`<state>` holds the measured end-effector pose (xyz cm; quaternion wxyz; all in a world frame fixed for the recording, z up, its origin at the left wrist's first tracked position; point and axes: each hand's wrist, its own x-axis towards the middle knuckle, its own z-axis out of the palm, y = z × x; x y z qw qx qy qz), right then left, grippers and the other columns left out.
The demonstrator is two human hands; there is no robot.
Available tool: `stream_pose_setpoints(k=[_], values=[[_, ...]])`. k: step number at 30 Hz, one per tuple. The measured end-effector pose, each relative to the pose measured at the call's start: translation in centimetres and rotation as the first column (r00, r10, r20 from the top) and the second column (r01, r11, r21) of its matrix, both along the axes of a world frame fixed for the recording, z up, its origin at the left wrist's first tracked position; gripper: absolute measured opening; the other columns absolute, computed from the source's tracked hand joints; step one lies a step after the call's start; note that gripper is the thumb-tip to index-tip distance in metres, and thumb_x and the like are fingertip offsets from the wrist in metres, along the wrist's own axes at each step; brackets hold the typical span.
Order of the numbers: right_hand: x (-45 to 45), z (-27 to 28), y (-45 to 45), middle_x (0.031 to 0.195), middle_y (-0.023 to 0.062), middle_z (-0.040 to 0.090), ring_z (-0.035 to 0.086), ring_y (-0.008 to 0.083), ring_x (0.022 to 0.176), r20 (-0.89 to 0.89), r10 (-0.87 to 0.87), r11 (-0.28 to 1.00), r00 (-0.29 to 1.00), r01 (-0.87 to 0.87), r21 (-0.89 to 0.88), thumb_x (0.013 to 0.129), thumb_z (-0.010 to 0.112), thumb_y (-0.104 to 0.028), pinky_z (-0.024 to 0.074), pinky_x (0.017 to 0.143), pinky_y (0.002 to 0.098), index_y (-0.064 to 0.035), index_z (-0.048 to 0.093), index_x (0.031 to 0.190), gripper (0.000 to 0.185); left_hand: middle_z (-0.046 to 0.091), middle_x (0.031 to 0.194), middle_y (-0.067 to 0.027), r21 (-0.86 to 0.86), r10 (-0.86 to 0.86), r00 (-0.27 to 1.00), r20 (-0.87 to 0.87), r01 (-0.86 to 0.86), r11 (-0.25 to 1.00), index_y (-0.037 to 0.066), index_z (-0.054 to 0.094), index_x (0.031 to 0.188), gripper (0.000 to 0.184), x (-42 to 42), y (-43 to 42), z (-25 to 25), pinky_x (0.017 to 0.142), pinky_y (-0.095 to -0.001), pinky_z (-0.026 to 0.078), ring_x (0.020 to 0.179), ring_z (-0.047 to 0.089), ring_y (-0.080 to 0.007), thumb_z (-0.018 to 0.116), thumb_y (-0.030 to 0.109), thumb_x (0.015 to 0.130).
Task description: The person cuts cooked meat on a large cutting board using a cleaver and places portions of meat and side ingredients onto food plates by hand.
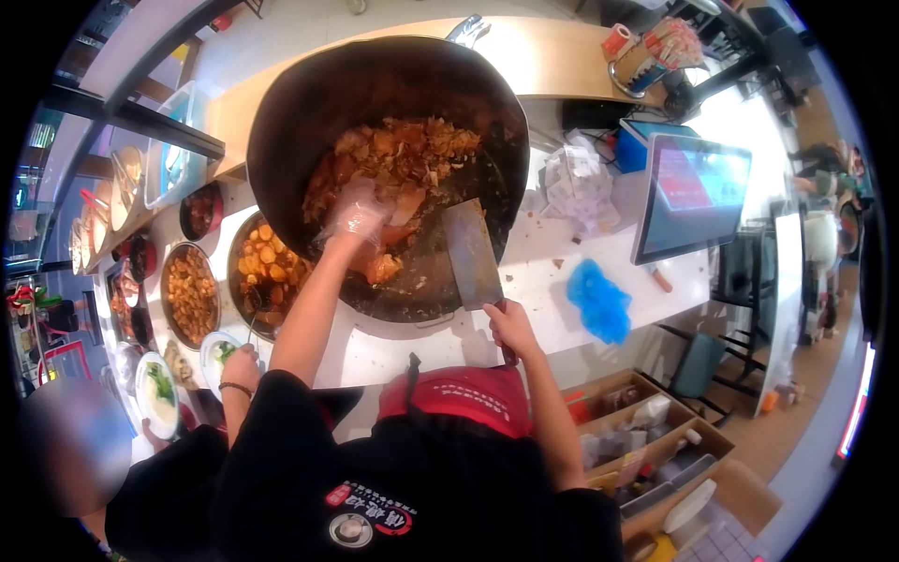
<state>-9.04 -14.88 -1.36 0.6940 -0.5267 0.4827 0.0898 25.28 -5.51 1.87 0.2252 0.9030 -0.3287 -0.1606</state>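
Observation:
A big dark pot [281, 122] holds browned cooked meat [412, 145], heaped toward its far side. Inside the pot, my left hand [361, 214] wears a clear plastic glove and touches the meat; its fingertips are partly hidden among the pieces. My right hand [508, 326] is wrapped round the dark handle of a cleaver [471, 253], whose wide flat blade lies over the right part of the pot, near the rim.
Left of the pot stand bowls of food [192, 295]. A co-worker's hand [239, 370] is near a plate [215, 348]. To the right are a blue plastic bag [599, 302], crumpled clear bags [576, 183] and a monitor [693, 197]. An open drawer [646, 450] sits below.

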Motion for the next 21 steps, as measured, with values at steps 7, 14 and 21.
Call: stream_pose_setpoints(k=[7, 14, 21], values=[[-0.2, -0.2, -0.3, 0.056, -0.0025, 0.042, 0.038, 0.0085, 0.042, 0.017, -0.018, 0.999, 1.0, 0.018, 0.027, 0.097, 0.059, -0.017, 0.0346, 0.038, 0.0275, -0.0026, 0.05, 0.084, 0.021, 0.065, 0.088, -0.0248, -0.091, 0.101, 0.991, 0.089, -0.092, 0.992, -0.002, 0.064, 0.087, 0.025, 0.1, 1.1, -0.5, 0.073, -0.0451, 0.05, 0.082, 0.062, -0.0413, 0.065, 0.022, 0.083], [-0.2, -0.6, -0.4, 0.057, -0.0003, 0.043, 0.04, 0.0104, 0.041, 0.007, -0.004, 1.0, 1.0, 0.004, -0.002, 0.097, 0.059, -0.018, 0.036, 0.038, 0.0283, -0.0022, 0.049, 0.082, 0.024, 0.065, 0.09, -0.0212, -0.271, 0.299, 0.909, -0.291, -0.378, 0.885, -0.004, 0.064, 0.092, 0.027, -0.3, 2.1, -3.3, 0.071, -0.0418, 0.05, 0.079, 0.064, -0.0288, 0.071, 0.021, 0.083], [0.1, 0.6, -0.2, 0.057, -0.0012, 0.042, 0.037, 0.0093, 0.042, 0.007, -0.08, 0.992, 0.997, 0.079, 0.096, 0.097, 0.059, -0.019, 0.0351, 0.038, 0.0276, -0.0025, 0.049, 0.083, 0.023, 0.065, 0.106, -0.0146, 0.025, 0.109, 0.903, -0.416, -0.108, 0.994, -0.002, 0.048, 0.132, 0.044, 5.0, 1.8, -7.0, 0.069, -0.0305, 0.053, 0.087, 0.064, -0.019, 0.058, 0.023, 0.097]])
